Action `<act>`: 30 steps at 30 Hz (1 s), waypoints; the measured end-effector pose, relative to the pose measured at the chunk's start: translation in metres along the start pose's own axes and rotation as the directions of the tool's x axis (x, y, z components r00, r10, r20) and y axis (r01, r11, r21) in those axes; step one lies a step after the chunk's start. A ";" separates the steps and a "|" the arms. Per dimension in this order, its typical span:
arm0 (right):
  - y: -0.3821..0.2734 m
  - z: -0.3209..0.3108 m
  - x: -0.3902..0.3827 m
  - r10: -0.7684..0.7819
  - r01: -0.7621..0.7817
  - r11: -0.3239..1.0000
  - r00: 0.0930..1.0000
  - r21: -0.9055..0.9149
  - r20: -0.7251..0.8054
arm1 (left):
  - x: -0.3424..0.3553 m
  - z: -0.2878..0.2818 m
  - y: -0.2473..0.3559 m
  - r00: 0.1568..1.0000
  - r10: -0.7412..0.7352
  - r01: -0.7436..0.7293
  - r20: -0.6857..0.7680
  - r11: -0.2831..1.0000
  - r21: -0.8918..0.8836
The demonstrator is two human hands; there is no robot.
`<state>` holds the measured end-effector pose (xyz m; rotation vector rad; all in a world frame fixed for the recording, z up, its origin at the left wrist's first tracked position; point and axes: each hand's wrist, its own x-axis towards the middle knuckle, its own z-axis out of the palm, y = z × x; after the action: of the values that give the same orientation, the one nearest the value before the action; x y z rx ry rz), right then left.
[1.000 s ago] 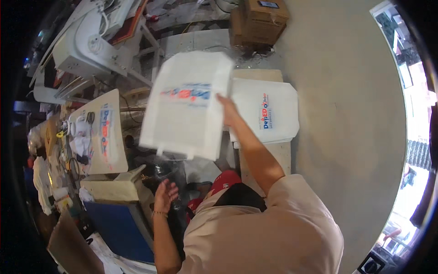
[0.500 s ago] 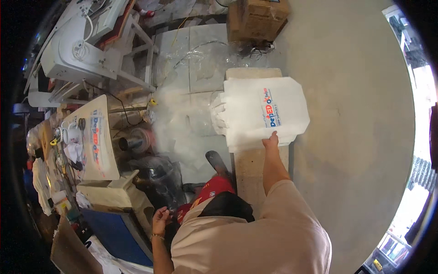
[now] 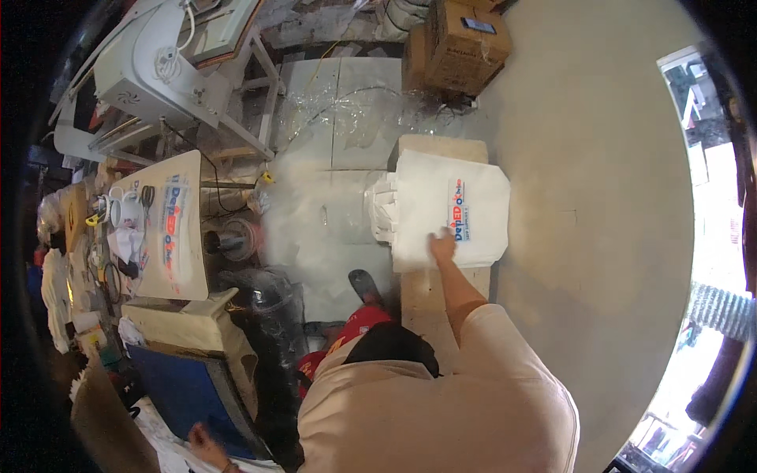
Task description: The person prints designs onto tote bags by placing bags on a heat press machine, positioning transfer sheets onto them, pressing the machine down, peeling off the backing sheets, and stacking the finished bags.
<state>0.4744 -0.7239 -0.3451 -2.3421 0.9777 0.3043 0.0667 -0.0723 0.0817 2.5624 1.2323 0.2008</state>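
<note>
A stack of white printed cloth pieces (image 3: 418, 181), with blue and red lettering on the top one, lies on a long pale bench (image 3: 430, 303). Its left side is folded and bunched. My right hand (image 3: 443, 247) rests on the top piece, just left of the print, thumb and fingers apart and nothing visibly gripped. Down at the lower left, my left hand (image 3: 206, 448) is by the lower edge of a dark blue panel (image 3: 185, 398), close to some white cloth (image 3: 162, 437). That hand is blurred, so its fingers are hard to make out.
On the left a pale printed board (image 3: 181, 272) carries mugs (image 3: 126, 209) and scissors (image 3: 147, 197). A white machine (image 3: 146, 83) stands on a frame behind it. Cardboard boxes (image 3: 465, 51) sit at the back, with clear plastic sheeting (image 3: 359, 98) on the floor. A beige wall (image 3: 591, 236) rises on the right.
My right hand has shifted left across the top cloth to the near side of its print. My left hand has moved down and left, toward the blue panel. The view has tilted slightly.
</note>
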 end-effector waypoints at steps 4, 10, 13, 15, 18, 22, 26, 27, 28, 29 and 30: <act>-0.100 0.025 -0.030 -0.564 0.498 0.825 0.698 0.267 0.441 | -0.015 -0.037 -0.121 0.882 -0.215 0.386 -0.420 0.841 0.380; -0.309 0.020 -0.199 -0.966 0.901 0.219 0.147 0.374 0.214 | -0.088 0.029 -0.206 0.553 -0.587 0.829 -0.591 0.316 0.461; -0.392 0.011 -0.277 -0.996 0.902 -0.018 -0.055 0.432 0.074 | -0.108 0.039 -0.241 0.506 -0.601 0.862 -0.619 0.373 0.343; -0.435 0.017 -0.303 -0.982 0.893 -0.167 -0.189 0.419 0.011 | -0.109 0.028 -0.254 0.504 -0.614 0.860 -0.608 0.420 0.289; -0.486 0.057 -0.369 -0.930 0.893 -0.243 -0.325 0.379 0.169 | -0.145 0.007 -0.293 0.642 -0.720 0.745 -0.264 0.502 0.440; -0.506 0.125 -0.361 -0.877 0.909 -0.385 -0.415 0.162 0.241 | -0.115 -0.019 -0.277 0.814 -0.471 0.572 -0.341 0.753 0.325; -0.510 0.169 -0.365 -0.850 0.918 -0.349 -0.225 -0.189 0.476 | -0.165 -0.067 -0.310 0.673 -0.581 0.688 -0.458 0.719 0.099; -0.506 0.176 -0.414 -0.833 0.892 -0.449 -0.398 -0.050 0.385 | -0.273 -0.121 -0.362 0.565 -0.204 0.639 -0.799 0.721 0.268; -0.509 0.180 -0.408 -0.805 0.840 -0.533 -0.465 -0.105 0.368 | -0.257 -0.100 -0.352 0.599 -0.311 0.671 -0.738 0.697 0.251; -0.510 0.178 -0.376 -0.822 0.833 -0.529 -0.455 -0.162 0.343 | -0.187 -0.066 -0.308 0.661 -0.299 0.580 -0.689 0.785 0.216; -0.513 0.175 -0.353 -0.829 0.829 -0.531 -0.466 -0.176 0.309 | -0.130 -0.051 -0.243 0.738 -0.241 0.434 -0.630 0.885 0.170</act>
<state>0.5912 -0.1269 -0.1246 -2.3661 -1.7791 -0.3776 -0.2068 -0.0198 0.0531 2.5297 2.0944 0.8501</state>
